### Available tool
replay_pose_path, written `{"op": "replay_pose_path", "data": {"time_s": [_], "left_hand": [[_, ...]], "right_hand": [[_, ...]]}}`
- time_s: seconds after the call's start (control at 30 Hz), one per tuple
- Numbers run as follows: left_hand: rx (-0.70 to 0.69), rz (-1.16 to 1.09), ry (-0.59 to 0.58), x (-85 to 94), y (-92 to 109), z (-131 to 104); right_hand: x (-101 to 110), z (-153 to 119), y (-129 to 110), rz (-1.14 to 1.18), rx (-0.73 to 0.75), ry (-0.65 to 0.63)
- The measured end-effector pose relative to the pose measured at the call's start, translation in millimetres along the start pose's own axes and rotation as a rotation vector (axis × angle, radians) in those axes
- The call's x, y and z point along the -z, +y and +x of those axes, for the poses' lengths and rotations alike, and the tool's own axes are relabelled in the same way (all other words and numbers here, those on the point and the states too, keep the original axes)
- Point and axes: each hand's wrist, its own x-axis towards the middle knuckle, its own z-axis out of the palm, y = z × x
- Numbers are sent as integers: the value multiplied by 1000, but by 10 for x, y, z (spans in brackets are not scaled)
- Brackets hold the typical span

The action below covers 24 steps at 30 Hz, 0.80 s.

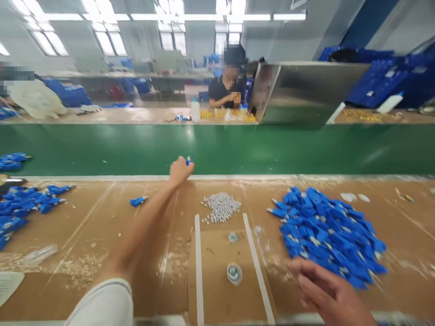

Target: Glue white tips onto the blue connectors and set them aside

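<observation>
Bright windows [166,41] and tube lights [200,17] glare; the right hand [328,290] seems blurred.

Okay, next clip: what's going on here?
A person is working at a brown bench. Their left hand reaches out to the near edge of the green surface, holding a small blue piece. Their right hand, blurred, is beside a heap of blue pieces and appears to hold nothing. Small pale bits lie in a pile between the hands. Across the green surface sits another person.
</observation>
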Motion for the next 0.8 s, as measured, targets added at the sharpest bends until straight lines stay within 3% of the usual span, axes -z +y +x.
{"op": "replay_pose_path", "data": {"time_s": [0.1,0.27,0.33,0.43,0.6,0.8], "left_hand": [[110,-84,-44,-108,-260,-222],[252,-247,-193,-64,-541,-1136],[324,-340,-254,-50,-605,-1489],[429,-572,-319,-53,-657,-1840],[555,-890,-308,-83,-682,-2060],[641,-941,-309,-126,-766,-2133]], "right_hand": [[-114,94,-90,-65,100,-194],[-422,309,-32,-180,154,-194],[-521,299,-36,-222,184,-255],[-608,232,-67,-273,259,-331],[-674,210,-10,-367,312,-303],[-746,244,106,-449,347,-283]]}}
